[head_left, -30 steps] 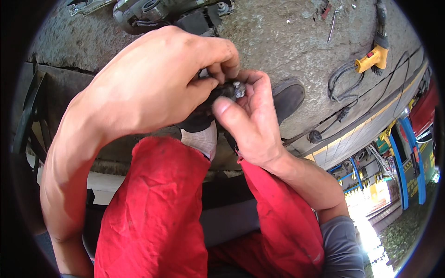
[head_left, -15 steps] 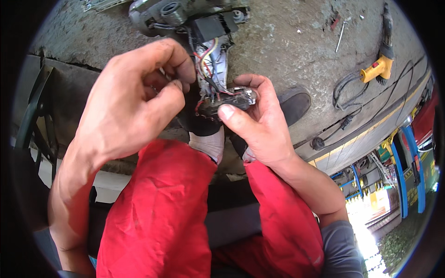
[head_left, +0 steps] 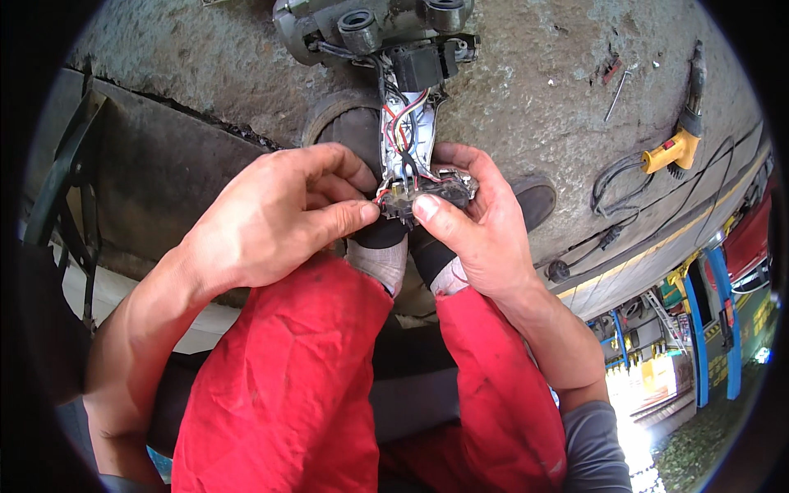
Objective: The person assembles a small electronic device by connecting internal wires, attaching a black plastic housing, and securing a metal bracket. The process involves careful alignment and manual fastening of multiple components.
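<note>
An opened power tool (head_left: 417, 67) stretches from the top of the view toward me, its grey body at the far end. Along its pale, exposed handle shell run red, yellow, white and black wires (head_left: 401, 131). At the near end sits a dark module (head_left: 403, 202) with wires running into it. My right hand (head_left: 489, 234) grips that end, its thumb pressed on the module and its fingers behind. From the other side, my left hand (head_left: 267, 218) is closed at the module's left end beside a red wire; its fingertips are partly hidden.
A yellow corded tool (head_left: 672, 154) with a dark nozzle lies on the rough ground at right, its cable looped. Nearby are a thin metal rod (head_left: 618, 95) and a reddish piece (head_left: 611, 71). A dark metal frame (head_left: 70, 181) stands at left; my shoes flank the handle.
My left hand has come down and right to meet the module's left end. The power tool has shifted slightly right and down in view, and my right hand still grips it.
</note>
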Demonstrator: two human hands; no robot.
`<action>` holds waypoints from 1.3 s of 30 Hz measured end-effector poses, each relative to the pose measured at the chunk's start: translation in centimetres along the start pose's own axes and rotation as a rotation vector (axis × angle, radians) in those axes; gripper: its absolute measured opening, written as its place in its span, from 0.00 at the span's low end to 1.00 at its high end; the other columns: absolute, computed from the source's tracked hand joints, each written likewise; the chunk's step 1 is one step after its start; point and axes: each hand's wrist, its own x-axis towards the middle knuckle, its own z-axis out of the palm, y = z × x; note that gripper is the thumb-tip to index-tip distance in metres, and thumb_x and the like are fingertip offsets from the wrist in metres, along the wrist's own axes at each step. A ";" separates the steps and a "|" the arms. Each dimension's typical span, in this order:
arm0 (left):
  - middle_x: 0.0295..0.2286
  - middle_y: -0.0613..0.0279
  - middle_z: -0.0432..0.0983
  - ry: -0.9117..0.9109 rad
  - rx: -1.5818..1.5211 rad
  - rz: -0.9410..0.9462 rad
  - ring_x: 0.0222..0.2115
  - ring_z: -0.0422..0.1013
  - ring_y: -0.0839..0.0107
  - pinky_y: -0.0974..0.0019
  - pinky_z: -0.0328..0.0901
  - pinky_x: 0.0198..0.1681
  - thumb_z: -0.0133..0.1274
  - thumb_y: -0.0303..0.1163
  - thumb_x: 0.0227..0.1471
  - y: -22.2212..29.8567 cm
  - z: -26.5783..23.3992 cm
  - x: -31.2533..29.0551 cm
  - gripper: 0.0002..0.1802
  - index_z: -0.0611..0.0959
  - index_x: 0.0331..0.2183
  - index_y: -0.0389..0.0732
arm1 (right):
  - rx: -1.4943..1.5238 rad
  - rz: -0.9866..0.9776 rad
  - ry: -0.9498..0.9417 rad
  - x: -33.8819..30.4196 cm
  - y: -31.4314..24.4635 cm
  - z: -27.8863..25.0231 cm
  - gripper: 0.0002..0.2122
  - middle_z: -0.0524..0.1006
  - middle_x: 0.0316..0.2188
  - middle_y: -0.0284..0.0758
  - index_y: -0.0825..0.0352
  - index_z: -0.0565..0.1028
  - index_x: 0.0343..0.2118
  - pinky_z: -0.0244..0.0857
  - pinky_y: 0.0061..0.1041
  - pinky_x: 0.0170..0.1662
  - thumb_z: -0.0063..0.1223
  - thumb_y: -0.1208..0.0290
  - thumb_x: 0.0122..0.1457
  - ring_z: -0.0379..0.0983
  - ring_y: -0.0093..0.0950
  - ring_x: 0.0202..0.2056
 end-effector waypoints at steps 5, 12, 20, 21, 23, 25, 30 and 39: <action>0.30 0.72 0.81 0.016 -0.053 -0.027 0.31 0.73 0.86 0.75 0.70 0.35 0.63 0.28 0.63 0.1 0.2 0.2 0.07 0.85 0.41 0.35 | -0.028 -0.050 0.028 0.2 0.6 0.2 0.28 0.80 0.48 0.41 0.78 0.63 0.61 0.76 0.27 0.53 0.66 0.74 0.64 0.79 0.24 0.47; 0.28 0.73 0.80 0.080 0.057 -0.041 0.28 0.74 0.82 0.73 0.69 0.32 0.64 0.39 0.63 0.0 0.5 0.8 0.12 0.87 0.36 0.39 | -0.192 -0.075 0.065 0.3 0.4 0.0 0.33 0.81 0.45 0.41 0.82 0.66 0.59 0.75 0.26 0.51 0.70 0.63 0.61 0.79 0.24 0.46; 0.30 0.68 0.83 0.172 0.184 -0.046 0.31 0.76 0.80 0.73 0.68 0.31 0.64 0.42 0.62 0.6 1.5 0.3 0.16 0.87 0.39 0.38 | -0.023 -0.111 0.001 0.8 1.4 -0.9 0.37 0.81 0.45 0.44 0.86 0.63 0.60 0.75 0.25 0.51 0.72 0.63 0.60 0.80 0.25 0.45; 0.31 0.67 0.83 0.198 0.216 -0.019 0.32 0.77 0.80 0.73 0.69 0.33 0.64 0.42 0.62 0.7 1.9 0.0 0.17 0.87 0.40 0.36 | -0.019 -0.119 -0.003 0.8 1.4 -1.0 0.37 0.81 0.45 0.44 0.86 0.63 0.60 0.75 0.25 0.51 0.72 0.63 0.60 0.80 0.26 0.45; 0.32 0.65 0.84 0.225 0.265 0.048 0.33 0.77 0.78 0.72 0.71 0.37 0.63 0.41 0.63 0.5 2.3 -0.3 0.18 0.87 0.43 0.34 | -0.011 -0.135 -0.011 0.8 1.3 -1.2 0.38 0.81 0.45 0.44 0.86 0.62 0.60 0.76 0.25 0.51 0.73 0.63 0.60 0.81 0.26 0.45; 0.33 0.64 0.84 0.233 0.298 0.128 0.34 0.78 0.77 0.71 0.72 0.41 0.62 0.40 0.64 -0.3 2.4 -0.6 0.19 0.87 0.45 0.32 | -0.013 -0.130 -0.019 0.7 1.2 -1.1 0.39 0.81 0.45 0.44 0.85 0.62 0.61 0.76 0.25 0.51 0.74 0.62 0.59 0.81 0.26 0.45; 0.36 0.67 0.81 0.202 0.389 0.151 0.39 0.77 0.78 0.70 0.71 0.45 0.60 0.40 0.65 0.0 2.0 -0.6 0.18 0.84 0.46 0.33 | 0.122 -0.063 -0.087 0.4 1.6 -1.2 0.34 0.78 0.39 0.33 0.77 0.66 0.60 0.68 0.19 0.40 0.69 0.54 0.64 0.72 0.18 0.36; 0.39 0.64 0.82 0.229 0.220 0.161 0.40 0.79 0.76 0.71 0.72 0.40 0.56 0.36 0.67 1.1 4.6 -0.6 0.13 0.82 0.46 0.36 | 0.321 -0.331 -0.135 -2.0 2.9 -2.7 0.37 0.79 0.50 0.45 0.85 0.52 0.68 0.69 0.30 0.61 0.61 0.75 0.63 0.76 0.32 0.55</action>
